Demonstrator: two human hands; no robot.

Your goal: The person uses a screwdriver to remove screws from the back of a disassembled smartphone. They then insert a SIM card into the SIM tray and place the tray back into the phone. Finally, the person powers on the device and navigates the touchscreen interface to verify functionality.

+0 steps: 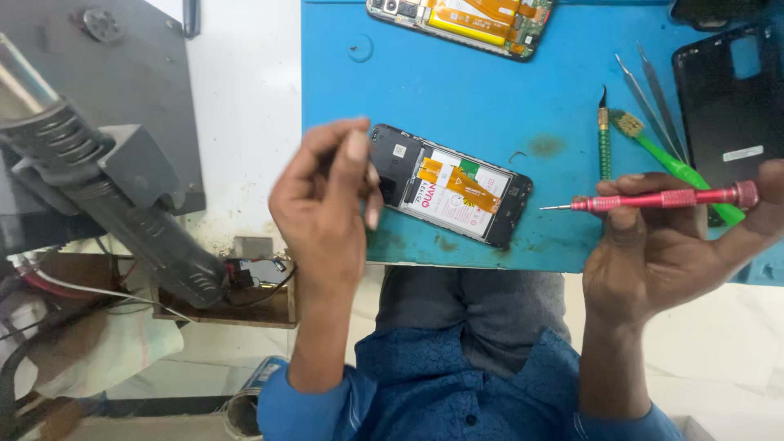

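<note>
Screwdriver, red and slim, lies level in the right hand: the grip is closed on its knurled handle between thumb and fingers, with the metal tip pointing left toward the phone and stopping short of it. The left hand hangs at the phone's left end with fingertips pinched together; whether anything tiny sits in that grip I cannot tell.

The phone lies opened, back off, on the blue mat, tilted, showing a white battery and an orange flex strip. Just behind the screwdriver lie a green brush, a thin green pick and tweezers. A black back cover rests at the mat's right edge. A 2nd opened phone lies at the mat's far edge, well apart from the hands.

Left of the mat, on the white surface, a dark heat gun sits in its stand.
</note>
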